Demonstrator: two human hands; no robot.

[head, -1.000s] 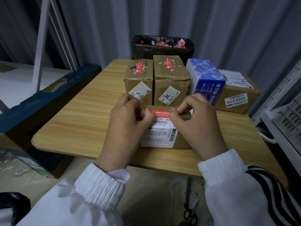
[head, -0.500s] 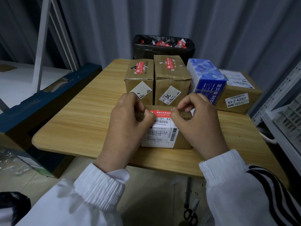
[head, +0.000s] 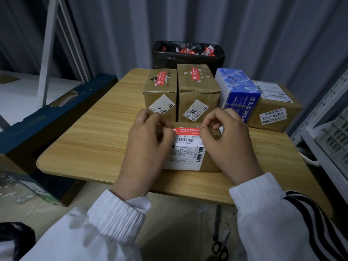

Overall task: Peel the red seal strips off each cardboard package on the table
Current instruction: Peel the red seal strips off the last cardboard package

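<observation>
A small cardboard package (head: 209, 162) with a white shipping label lies near the table's front edge. A red seal strip (head: 186, 131) runs along its top. My left hand (head: 148, 147) grips the package's left end, thumb at the strip's left tip. My right hand (head: 226, 142) pinches the strip's right end between thumb and forefinger. Behind stand two taller cardboard packages (head: 161, 95) (head: 197, 93), each with a red strip (head: 160, 78) (head: 195, 73) on top. A fourth cardboard package (head: 273, 112) lies at the right.
A blue tissue box (head: 237, 93) leans between the packages on the wooden table (head: 90, 140). A black-lined bin (head: 188, 55) holding peeled red strips stands behind the table. Scissors (head: 220, 251) lie on the floor. A white rack (head: 331, 132) is at the right.
Both hands stay on the near package. The right fingers have shifted slightly along the strip's right end. The packages have not moved.
</observation>
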